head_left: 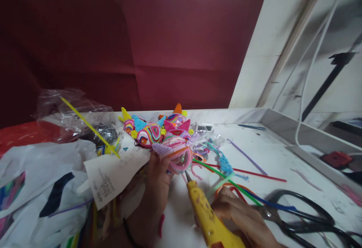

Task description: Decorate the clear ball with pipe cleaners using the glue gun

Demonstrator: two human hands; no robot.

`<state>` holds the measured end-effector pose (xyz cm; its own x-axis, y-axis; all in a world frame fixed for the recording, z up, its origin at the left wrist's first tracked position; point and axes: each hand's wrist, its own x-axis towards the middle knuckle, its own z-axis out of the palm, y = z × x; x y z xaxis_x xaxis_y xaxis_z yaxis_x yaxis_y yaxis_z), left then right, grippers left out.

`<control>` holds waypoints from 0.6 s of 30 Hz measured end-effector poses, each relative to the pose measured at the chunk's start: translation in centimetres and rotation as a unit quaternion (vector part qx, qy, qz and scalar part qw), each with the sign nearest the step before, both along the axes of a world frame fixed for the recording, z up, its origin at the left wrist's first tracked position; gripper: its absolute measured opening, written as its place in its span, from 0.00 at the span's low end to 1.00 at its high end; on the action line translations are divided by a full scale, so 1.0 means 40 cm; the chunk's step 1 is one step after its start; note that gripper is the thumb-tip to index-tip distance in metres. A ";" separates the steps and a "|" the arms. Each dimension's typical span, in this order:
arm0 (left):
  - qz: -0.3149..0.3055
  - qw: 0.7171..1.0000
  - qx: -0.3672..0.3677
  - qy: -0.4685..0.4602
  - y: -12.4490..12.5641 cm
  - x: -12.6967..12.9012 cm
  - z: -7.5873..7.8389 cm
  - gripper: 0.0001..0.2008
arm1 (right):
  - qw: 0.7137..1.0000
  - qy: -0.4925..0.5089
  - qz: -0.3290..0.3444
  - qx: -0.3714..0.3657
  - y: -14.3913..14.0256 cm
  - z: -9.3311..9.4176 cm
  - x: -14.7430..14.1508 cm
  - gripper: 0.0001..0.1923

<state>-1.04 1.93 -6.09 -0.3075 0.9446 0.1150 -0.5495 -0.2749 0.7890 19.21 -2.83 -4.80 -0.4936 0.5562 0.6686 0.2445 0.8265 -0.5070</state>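
Observation:
My left hand (157,178) is closed around a pink pipe-cleaner figure (177,151) with a lilac pointed ear and a clear oval piece on its side. In my right hand (240,212) is a yellow glue gun (207,214). Its metal nozzle points up at the lower edge of the pink figure; whether the two touch I cannot tell. Just behind stand several similar colourful striped figures, one with blue ears (148,134) and one with an orange tip (177,109). Loose pipe cleaners, among them a green one (226,180), lie beside my right hand.
Black-handled scissors (278,216) lie at the right front. A red pipe cleaner (254,173), a purple one (249,157) and tweezers (251,127) rest on the white table. Plastic bags (65,157) and a paper sheet (113,176) crowd the left. A raised edge (305,142) bounds the right.

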 end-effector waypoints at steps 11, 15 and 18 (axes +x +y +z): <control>-0.029 0.996 0.073 -0.041 0.006 -0.005 0.022 0.13 | 0.964 -0.236 0.122 0.013 -0.030 -0.007 0.038 0.15; -0.043 0.996 0.072 -0.043 0.007 -0.002 0.023 0.12 | 0.955 -0.270 0.116 0.029 -0.063 -0.049 0.037 0.13; -0.043 0.996 0.076 -0.032 0.004 -0.003 0.024 0.12 | 0.952 -0.279 0.121 0.020 -0.083 -0.028 0.039 0.13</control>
